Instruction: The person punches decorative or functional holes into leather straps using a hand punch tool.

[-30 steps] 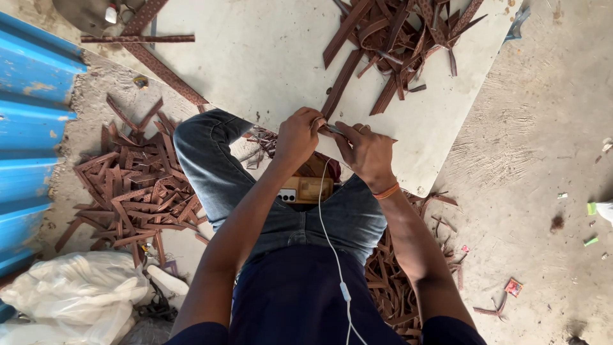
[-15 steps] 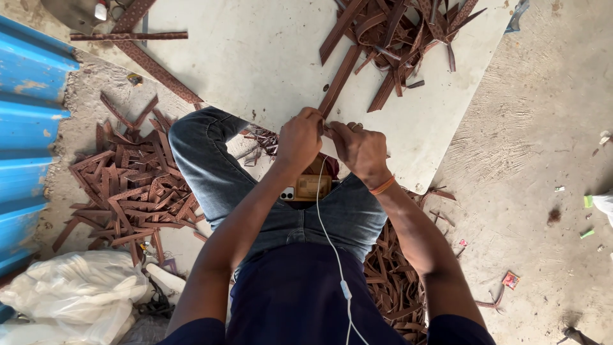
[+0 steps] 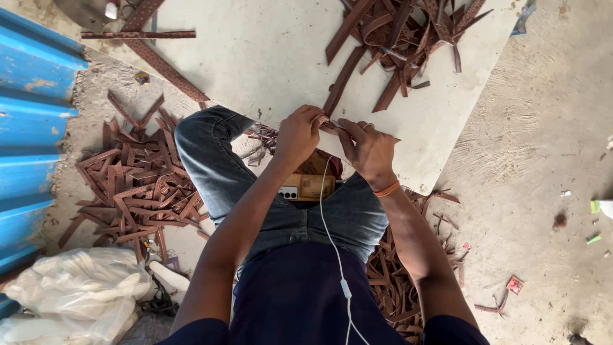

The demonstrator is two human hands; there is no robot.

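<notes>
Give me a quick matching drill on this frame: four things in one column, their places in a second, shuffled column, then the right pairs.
Things:
1. brown strip
2. phone
3. white bags
4. blue corrugated sheet

Places:
A. along the left edge of the view
B. on the person's lap
C. on the ground at lower left
D. on the white board, its near end between the left hand and the right hand

Pairs: 1-D, 2-B, 3-C, 4-A
</notes>
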